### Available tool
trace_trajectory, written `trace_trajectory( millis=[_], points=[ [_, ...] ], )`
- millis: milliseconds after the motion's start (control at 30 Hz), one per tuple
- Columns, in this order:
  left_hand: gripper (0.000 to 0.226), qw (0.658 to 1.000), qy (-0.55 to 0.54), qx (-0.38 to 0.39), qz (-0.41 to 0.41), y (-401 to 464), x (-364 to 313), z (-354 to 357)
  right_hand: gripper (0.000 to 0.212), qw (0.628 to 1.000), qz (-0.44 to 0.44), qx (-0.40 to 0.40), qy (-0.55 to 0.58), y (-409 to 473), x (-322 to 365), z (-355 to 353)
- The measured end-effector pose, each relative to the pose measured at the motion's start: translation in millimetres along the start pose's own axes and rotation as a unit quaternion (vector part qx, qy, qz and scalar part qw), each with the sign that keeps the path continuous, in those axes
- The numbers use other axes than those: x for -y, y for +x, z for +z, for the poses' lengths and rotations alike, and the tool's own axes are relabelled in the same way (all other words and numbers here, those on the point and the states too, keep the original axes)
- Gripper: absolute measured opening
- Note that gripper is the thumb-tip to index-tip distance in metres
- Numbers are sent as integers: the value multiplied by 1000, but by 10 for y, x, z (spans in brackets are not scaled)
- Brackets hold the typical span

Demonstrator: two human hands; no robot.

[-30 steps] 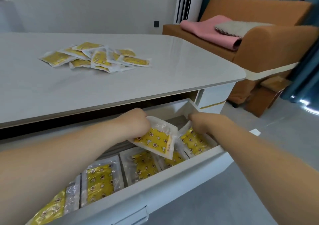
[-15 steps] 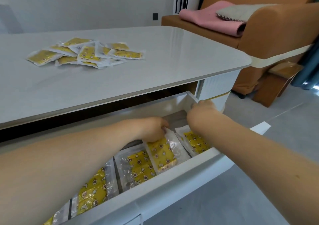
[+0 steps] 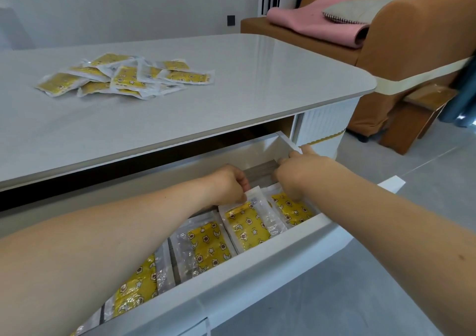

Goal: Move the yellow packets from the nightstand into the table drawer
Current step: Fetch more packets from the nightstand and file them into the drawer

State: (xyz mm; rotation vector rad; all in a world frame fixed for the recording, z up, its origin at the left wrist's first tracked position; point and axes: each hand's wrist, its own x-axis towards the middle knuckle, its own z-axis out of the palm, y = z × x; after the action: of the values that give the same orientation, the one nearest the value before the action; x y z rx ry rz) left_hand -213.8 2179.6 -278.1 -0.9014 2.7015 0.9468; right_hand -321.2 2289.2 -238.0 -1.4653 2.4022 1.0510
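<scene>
Left forearm (image 3: 116, 253) hides drawer (image 3: 231, 281) packets; fingertips unseen.

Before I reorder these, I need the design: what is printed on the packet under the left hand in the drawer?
Yellow with small stars, moons and flower shapes, on the packet in a clear wrapper; head view.

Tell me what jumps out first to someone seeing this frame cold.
The open white table drawer in the foreground, holding a row of yellow star-print plastic packets, draws the eye first; both bare arms reach into it, the left hand pinching the top edge of one packet, the right hand at the drawer's far right corner. Next is the loose heap of matching yellow packets on the pale grey tabletop, upper left.
</scene>
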Motion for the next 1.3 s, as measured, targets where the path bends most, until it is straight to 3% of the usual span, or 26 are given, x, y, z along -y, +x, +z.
trace_trajectory(
  millis=[233, 467, 667, 800, 933, 1100, 1300],
  points=[
    [19, 998, 52, -23, 13, -6, 20, 40, 48, 997, 26, 9, 71, -66, -55, -8],
    [5, 982, 126, -82, 119, -325, -90, -185, 58, 974, 43, -45, 220, -203, -140, -114],
    [21, 928, 110, -219, 281, -913, -307, -664, 68, 953, 68, -54, 289, -722, -277, -461],
    [27, 900, 91, -310, 292, -1070, -240, -1198, 62, 921, 62, -97, 372, -1086, -312, -967],
    [27, 889, 123, -335, 288, -1222, -179, -2024, 64, 890, 68, -163, 420, -1451, -326, -1716],
    [36, 869, 119, -366, 310, -1685, -627, -3725, 67, 828, 116, -258, 485, -2047, -698, -3230],
    [34, 858, 125, -384, 316, -2555, -1483, -6068, 56, 830, 125, -319, 441, -3048, -1404, -5521]
  ],
)
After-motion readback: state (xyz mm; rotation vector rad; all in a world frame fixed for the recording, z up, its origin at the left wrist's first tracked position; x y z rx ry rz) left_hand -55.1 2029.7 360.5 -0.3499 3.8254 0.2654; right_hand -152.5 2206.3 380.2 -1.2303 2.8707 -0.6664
